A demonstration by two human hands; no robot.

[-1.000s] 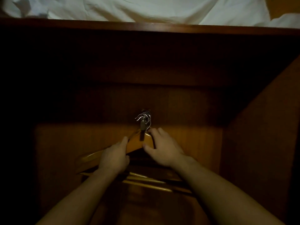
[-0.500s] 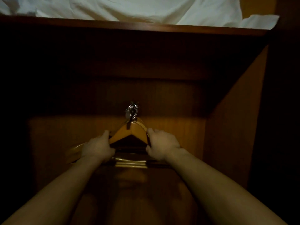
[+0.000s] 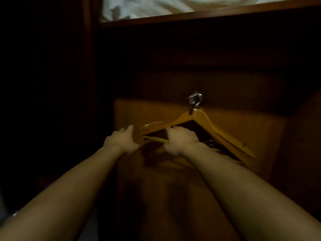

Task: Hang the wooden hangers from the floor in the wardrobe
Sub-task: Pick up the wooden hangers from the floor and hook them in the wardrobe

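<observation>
Inside dim wardrobe (image 3: 199,84), left to right: left hand (image 3: 121,140) curled round left tips of stacked wooden hangers (image 3: 196,122); right hand (image 3: 180,140) clenched on lower bars; metal hooks (image 3: 195,99) bunched at far centre; white cloth (image 3: 147,6) on far shelf.

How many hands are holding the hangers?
2. The left hand grips the left end of the bunch of wooden hangers. The right hand grips it near the middle, on the lower bars. How many hangers are in the bunch is too dark to tell.
</observation>
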